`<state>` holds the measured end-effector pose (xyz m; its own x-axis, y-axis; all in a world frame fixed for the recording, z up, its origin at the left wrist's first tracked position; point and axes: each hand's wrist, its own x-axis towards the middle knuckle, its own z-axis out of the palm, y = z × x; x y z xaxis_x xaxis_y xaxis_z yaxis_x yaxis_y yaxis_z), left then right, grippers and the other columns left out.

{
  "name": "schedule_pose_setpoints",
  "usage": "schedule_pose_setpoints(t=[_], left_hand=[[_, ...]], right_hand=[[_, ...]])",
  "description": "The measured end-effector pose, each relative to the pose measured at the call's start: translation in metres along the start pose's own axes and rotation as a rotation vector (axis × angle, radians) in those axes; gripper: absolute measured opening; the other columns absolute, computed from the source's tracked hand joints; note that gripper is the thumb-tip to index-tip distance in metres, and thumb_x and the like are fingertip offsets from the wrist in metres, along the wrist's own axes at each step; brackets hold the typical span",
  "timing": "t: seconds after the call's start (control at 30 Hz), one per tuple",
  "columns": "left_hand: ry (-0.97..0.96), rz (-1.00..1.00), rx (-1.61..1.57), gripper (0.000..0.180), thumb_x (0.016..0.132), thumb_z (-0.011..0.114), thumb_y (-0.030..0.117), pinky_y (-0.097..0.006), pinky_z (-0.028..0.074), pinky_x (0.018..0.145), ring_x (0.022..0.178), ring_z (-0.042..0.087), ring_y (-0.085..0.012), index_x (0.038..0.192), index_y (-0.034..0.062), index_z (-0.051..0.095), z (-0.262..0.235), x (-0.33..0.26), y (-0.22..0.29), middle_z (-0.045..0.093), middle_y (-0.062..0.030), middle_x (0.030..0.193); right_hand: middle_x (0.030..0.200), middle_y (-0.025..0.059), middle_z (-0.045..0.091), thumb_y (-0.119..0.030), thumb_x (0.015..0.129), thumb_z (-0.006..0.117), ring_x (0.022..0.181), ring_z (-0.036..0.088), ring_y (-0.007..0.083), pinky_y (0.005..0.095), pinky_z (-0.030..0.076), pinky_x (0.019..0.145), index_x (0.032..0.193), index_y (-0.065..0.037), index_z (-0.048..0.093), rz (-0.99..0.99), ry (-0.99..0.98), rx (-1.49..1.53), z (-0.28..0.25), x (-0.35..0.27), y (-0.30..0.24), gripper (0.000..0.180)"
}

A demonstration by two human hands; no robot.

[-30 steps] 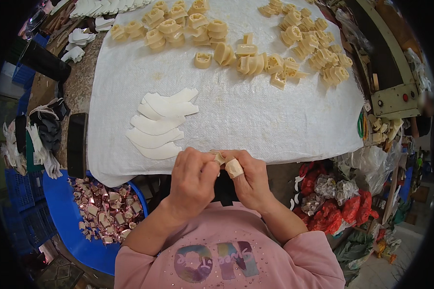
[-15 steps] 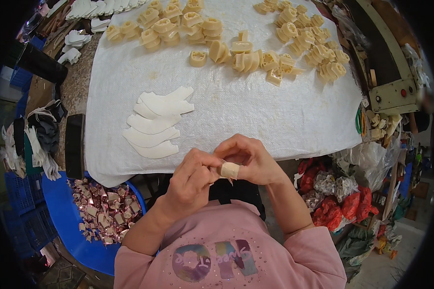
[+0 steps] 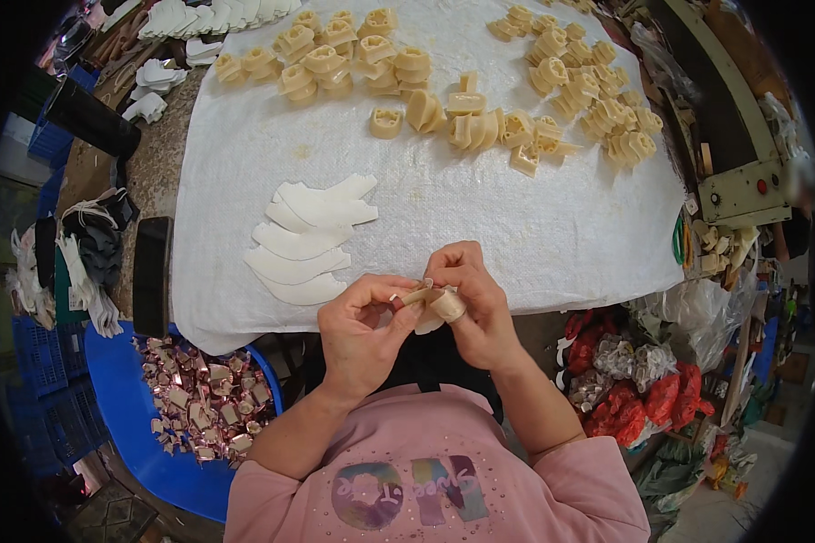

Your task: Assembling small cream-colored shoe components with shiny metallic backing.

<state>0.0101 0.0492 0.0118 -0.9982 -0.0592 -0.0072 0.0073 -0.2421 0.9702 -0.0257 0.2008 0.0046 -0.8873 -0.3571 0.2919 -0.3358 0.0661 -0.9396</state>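
Note:
Close to my body, just off the table's near edge, both hands work together on one small piece. My right hand (image 3: 480, 312) is closed around a beige curved piece (image 3: 447, 306) with a smooth, slightly shiny face. My left hand (image 3: 362, 330) pinches a narrow beige strip (image 3: 416, 296) that reaches toward that piece. A dark red shiny bit (image 3: 396, 302) shows at the left fingertips. Whether strip and curved piece are joined I cannot tell, as fingers cover the place. Beyond my hands, several white curved cut-outs (image 3: 299, 240) lie overlapped on the white sheet (image 3: 462, 208).
Moulded beige blocks (image 3: 475, 131) stand in clusters along the sheet's far side. A black phone (image 3: 152, 276) lies at its left edge. Below left, a blue basin (image 3: 122, 398) holds many pinkish metallic pieces (image 3: 208, 394). Red plastic bags (image 3: 666, 394) sit at the right, under a green-grey machine (image 3: 743, 190).
My hands have turned the beige piece and drawn slightly apart. The strip and its dark red bit now show between them. The whole view has shifted a little.

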Motion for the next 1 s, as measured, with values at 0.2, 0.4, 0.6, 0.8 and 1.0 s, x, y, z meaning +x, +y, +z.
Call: schedule_pose_setpoints(t=[0.2,0.4,0.6,0.8,1.0], left_hand=[[0.017,0.002,-0.037,0.015,0.082,0.066,0.001,-0.026,0.050,0.077,0.085,0.059,-0.0124,0.092,-0.0058,0.057,0.000,0.000,-0.004,0.061,-0.0128,0.097],[-0.073,0.244,0.271,0.018,0.082,0.070,0.010,-0.029,0.047,0.077,0.090,0.057,-0.0171,0.091,-0.0017,0.060,-0.001,0.001,0.001,0.059,-0.0120,0.097],[-0.057,0.336,0.345,0.008,0.075,0.071,0.001,-0.028,0.044,0.063,0.081,0.052,-0.0183,0.080,0.0036,0.065,-0.008,0.006,0.013,0.056,-0.0074,0.097],[-0.173,0.633,0.488,0.010,0.074,0.072,0.003,-0.027,0.044,0.065,0.086,0.051,-0.0163,0.083,0.0058,0.068,-0.015,0.005,0.002,0.053,-0.0083,0.107],[-0.441,-0.142,0.045,0.062,0.096,0.040,0.036,-0.023,0.042,0.071,0.078,0.050,-0.0107,0.144,0.0006,0.020,-0.020,0.004,0.011,0.051,-0.0091,0.108]], right_hand=[[0.092,0.0080,0.050,-0.006,0.079,0.060,0.090,0.043,0.0241,0.0335,0.037,0.081,0.092,-0.006,0.055,0.178,0.073,0.210,0.005,-0.001,-0.002,0.014],[0.094,0.0073,0.047,-0.021,0.087,0.060,0.088,0.043,0.0174,0.0307,0.036,0.080,0.090,-0.006,0.054,-0.233,0.082,-0.361,0.000,0.000,-0.007,0.016],[0.094,0.0045,0.057,-0.011,0.081,0.065,0.097,0.049,0.0200,0.0334,0.039,0.087,0.101,-0.004,0.060,0.110,0.030,0.526,-0.010,0.001,-0.013,0.022],[0.107,0.0072,0.062,-0.008,0.075,0.071,0.093,0.059,0.0182,0.0319,0.047,0.083,0.119,-0.004,0.055,0.303,-0.184,0.356,-0.025,0.006,-0.008,0.047],[0.101,0.0081,0.064,-0.002,0.069,0.073,0.085,0.060,0.0227,0.0312,0.050,0.074,0.116,-0.006,0.056,-0.060,-0.088,-0.003,-0.019,0.006,-0.023,0.050]])
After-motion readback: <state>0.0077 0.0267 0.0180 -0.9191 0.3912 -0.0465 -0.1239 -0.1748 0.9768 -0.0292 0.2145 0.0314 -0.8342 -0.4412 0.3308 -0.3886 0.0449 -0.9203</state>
